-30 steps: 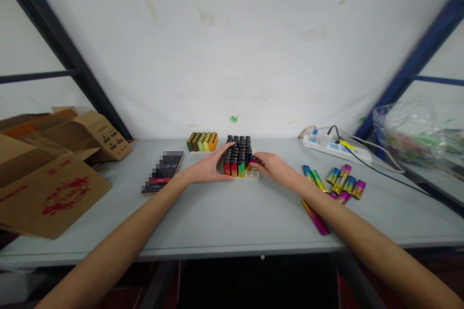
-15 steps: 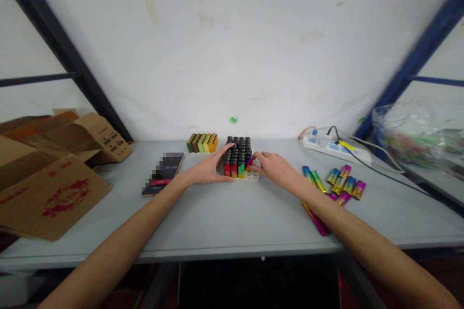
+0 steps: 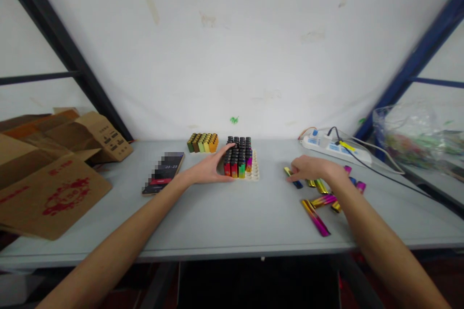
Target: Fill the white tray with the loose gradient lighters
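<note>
Black-topped lighters [image 3: 238,157] with shiny coloured bodies stand upright in rows in a white tray [image 3: 255,173], whose right column of holes is uncovered. My left hand [image 3: 210,168] curves around the left side of the lighters, thumb and fingers set against them. To the right, my right hand [image 3: 302,170] is closed with its fingertips on a gold-and-blue shiny tube [image 3: 297,184], which looks like a lighter sleeve lying on the table. Several similar sleeves lie under and beside my right forearm, among them a gold-and-magenta sleeve [image 3: 316,218].
A block of green, gold and orange sleeves [image 3: 203,142] stands at the back. On the left are a phone [image 3: 168,169] and open cardboard boxes [image 3: 72,188]. A power strip [image 3: 337,148] with cables lies back right, near a clear plastic bag [image 3: 409,120].
My right hand has left the tray and moved right to the loose sleeves. A gold-and-magenta lighter now stands at the right end of the front row. My left hand has stayed put.
</note>
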`<state>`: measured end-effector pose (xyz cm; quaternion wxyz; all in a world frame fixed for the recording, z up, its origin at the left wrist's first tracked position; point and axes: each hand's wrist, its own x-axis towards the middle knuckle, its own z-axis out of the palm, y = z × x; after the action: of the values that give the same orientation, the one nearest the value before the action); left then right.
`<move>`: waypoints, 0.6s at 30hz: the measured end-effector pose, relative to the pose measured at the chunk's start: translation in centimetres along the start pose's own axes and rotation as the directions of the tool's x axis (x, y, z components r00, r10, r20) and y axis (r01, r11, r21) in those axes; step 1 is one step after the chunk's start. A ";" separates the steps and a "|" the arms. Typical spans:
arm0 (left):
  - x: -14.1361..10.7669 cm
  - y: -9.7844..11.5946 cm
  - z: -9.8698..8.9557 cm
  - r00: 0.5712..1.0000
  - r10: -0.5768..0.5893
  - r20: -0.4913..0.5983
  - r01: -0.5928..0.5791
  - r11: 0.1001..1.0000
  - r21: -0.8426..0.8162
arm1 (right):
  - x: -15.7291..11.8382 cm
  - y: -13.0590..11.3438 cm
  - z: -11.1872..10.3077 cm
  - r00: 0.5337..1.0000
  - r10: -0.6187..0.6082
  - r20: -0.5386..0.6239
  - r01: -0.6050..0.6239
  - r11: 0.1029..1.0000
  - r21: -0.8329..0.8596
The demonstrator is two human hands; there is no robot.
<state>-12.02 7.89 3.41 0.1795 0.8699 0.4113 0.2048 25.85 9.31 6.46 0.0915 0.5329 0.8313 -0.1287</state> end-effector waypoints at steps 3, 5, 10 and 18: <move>0.0 0.0 0.0 1.000 0.014 0.000 -0.014 1.000 -0.003 | 0.4 -0.2 0.0 0.998 -0.058 -0.024 0.058 0.998 0.017; 0.0 -0.2 0.0 1.000 0.019 -0.004 -0.019 1.000 0.002 | 0.6 -0.5 -0.1 0.992 -0.087 -0.090 0.091 0.995 0.038; 0.0 -0.3 0.1 1.000 0.012 -0.003 -0.012 1.000 -0.020 | 0.7 -1.9 -0.1 0.960 -0.169 -0.222 0.190 0.979 0.077; 0.0 -0.1 0.1 1.000 0.009 0.003 -0.009 0.999 -0.033 | 0.9 -4.0 -0.2 0.863 -0.357 -0.358 0.399 0.916 0.047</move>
<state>-12.02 7.97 3.29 0.1937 0.8689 0.4038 0.2110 21.84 8.58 6.89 -0.1131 0.3780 0.9135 -0.0993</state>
